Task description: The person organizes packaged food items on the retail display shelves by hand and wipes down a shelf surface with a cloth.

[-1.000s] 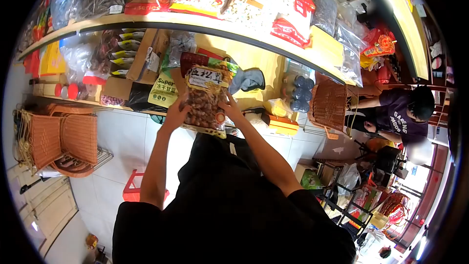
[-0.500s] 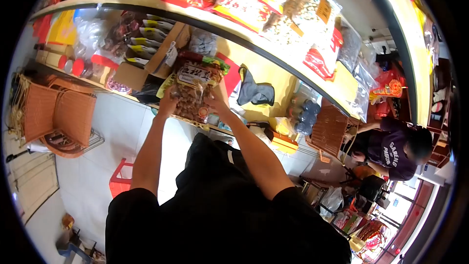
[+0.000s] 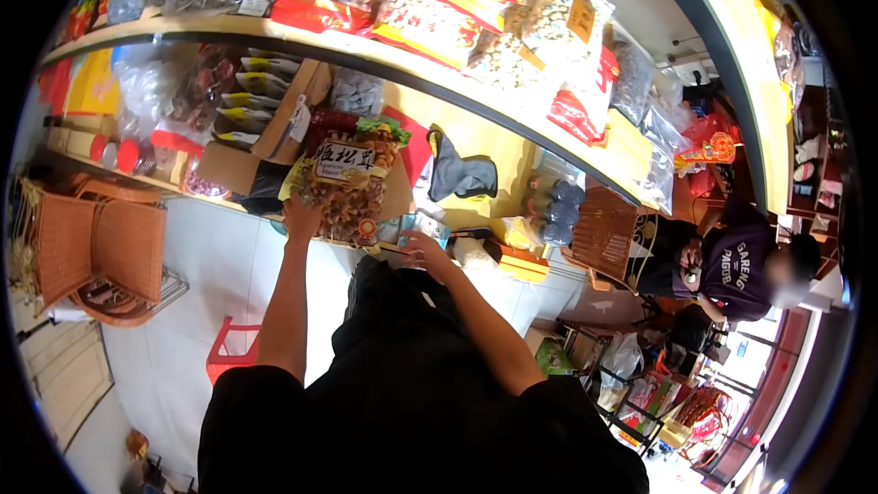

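Mushroom bag: the clear-fronted bag of brown dried pieces point(image 3: 346, 183), printed "Agaricus blazei", leans at the front of the lower shelf point(image 3: 408, 96); clock directions run from it.
Left hand: point(image 3: 303, 217) between 7 and 8 o'clock, closed on the bag's lower left edge.
Right hand: point(image 3: 423, 254) between 4 and 5 o'clock, apart from the bag, fingers loosely parted and slightly bent.
Small packet: a blue and white one point(image 3: 432, 230) at 4 o'clock, just beside the right hand; whether they touch cannot be told.
Red sheet: point(image 3: 413, 142) at 2 o'clock, near the bag's upper right side.
Grey fabric piece: point(image 3: 463, 172) at 3 o'clock, dark-edged, lying on the lower shelf.
Cardboard box: point(image 3: 273, 139) between 10 and 11 o'clock, with black and yellow packets point(image 3: 261, 84) standing in a row.
Dark bottles: point(image 3: 554, 206) at 3 o'clock, farther along, grouped together.
Orange box: point(image 3: 523, 263) at 4 o'clock, by the shelf's front edge.
Upper shelf: point(image 3: 165, 26) above, bearing red and yellow bags point(image 3: 425, 26) at 1 o'clock.
Red stool: point(image 3: 230, 352) at 7 o'clock, on the floor.
Wicker chair: point(image 3: 128, 247) between 8 and 9 o'clock.
Another person: point(image 3: 736, 265) between 3 and 4 o'clock, well apart, in a purple lettered shirt, hands near each other.
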A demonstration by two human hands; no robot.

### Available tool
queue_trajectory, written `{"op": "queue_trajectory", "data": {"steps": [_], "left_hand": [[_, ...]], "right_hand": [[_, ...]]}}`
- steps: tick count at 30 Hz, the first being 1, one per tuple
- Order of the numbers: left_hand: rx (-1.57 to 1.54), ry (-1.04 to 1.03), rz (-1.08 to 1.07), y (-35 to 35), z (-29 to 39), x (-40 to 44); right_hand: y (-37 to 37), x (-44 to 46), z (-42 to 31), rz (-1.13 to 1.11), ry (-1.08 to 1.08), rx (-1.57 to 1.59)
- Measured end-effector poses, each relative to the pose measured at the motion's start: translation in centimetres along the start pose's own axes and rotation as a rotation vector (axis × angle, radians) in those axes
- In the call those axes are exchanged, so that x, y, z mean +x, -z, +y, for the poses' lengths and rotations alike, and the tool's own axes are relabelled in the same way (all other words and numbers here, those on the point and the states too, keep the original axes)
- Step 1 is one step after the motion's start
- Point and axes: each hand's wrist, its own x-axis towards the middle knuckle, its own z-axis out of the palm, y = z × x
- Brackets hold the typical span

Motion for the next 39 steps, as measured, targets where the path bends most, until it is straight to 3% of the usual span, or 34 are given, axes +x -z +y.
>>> {"op": "queue_trajectory", "data": {"steps": [5, 7, 9, 12, 14, 18, 21, 23, 25, 27, 29, 30, 31, 33, 35, 36, 38, 39], "left_hand": [[-0.002, -0.195, 0.224, -1.4, 2.9, -3.7], [0.093, -0.414, 0.305, -2.8, 3.8, -5.2], [0.176, -0.459, 0.137, -3.3, 5.1, -6.6], [0.203, -0.689, 0.276, -7.3, 4.4, -7.1], [0.272, -0.618, 0.09, -6.8, 5.8, -8.4], [0.327, -0.692, 0.09, -8.9, 3.7, -5.8], [0.314, -0.53, -0.147, -7.0, 5.2, -5.3], [0.231, -0.546, -0.218, -5.8, 5.9, -5.0], [0.205, -0.498, -0.551, 1.5, 12.8, -9.8], [0.073, -0.652, -0.513, 1.2, 12.0, -7.7], [0.167, -0.877, -0.635, 3.8, 15.2, -8.2], [-0.022, -1.006, -0.724, 4.6, 16.7, -8.4], [-0.007, -1.017, -0.715, 6.5, 19.1, -10.1], [0.031, -1.131, -0.469, 11.1, 25.0, -14.7], [0.043, -1.427, -0.317, 13.6, 30.1, -16.7], [0.05, -1.446, -0.305, 15.3, 32.8, -18.5], [0.053, -1.568, -0.234, 19.4, 38.4, -24.1], [0.046, -1.669, -0.173, 20.8, 40.8, -26.1]], "right_hand": [[3.9, -3.5, 1.9, 0.166, 0.017, 0.179], [4.7, -4.6, 1.4, 0.216, 0.069, 0.203], [5.2, -5.2, 0.7, 0.237, 0.125, 0.229], [5.2, -5.4, 0.1, 0.23, 0.231, 0.304], [5.4, -4.1, 0.6, 0.164, 0.309, 0.357], [3.2, -4.1, -1.3, 0.103, 0.321, 0.265], [1.5, -5.2, -4.4, 0.132, 0.382, 0.116], [1.2, -6.4, -6.5, 0.117, 0.509, 0.089], [1.0, -8.6, -9.7, 0.136, 0.646, 0.096], [1.0, -13.2, -14.4, 0.096, 0.847, 0.061], [0.9, -18.5, -19.3, 0.177, 1.085, -0.044], [0.7, -21.7, -21.7, 0.269, 1.223, -0.115], [0.4, -24.9, -23.9, 0.367, 1.357, -0.184], [0.2, -30.6, -28.0, 0.61, 1.546, -0.331], [1.7, -35.0, -33.1, 0.805, 1.867, -0.55], [1.9, -36.8, -35.4, 0.841, 1.92, -0.44], [3.3, -39.8, -41.0, 1.172, 2.076, -0.548], [3.6, -41.1, -43.2, 1.252, 1.987, -0.515]]}}
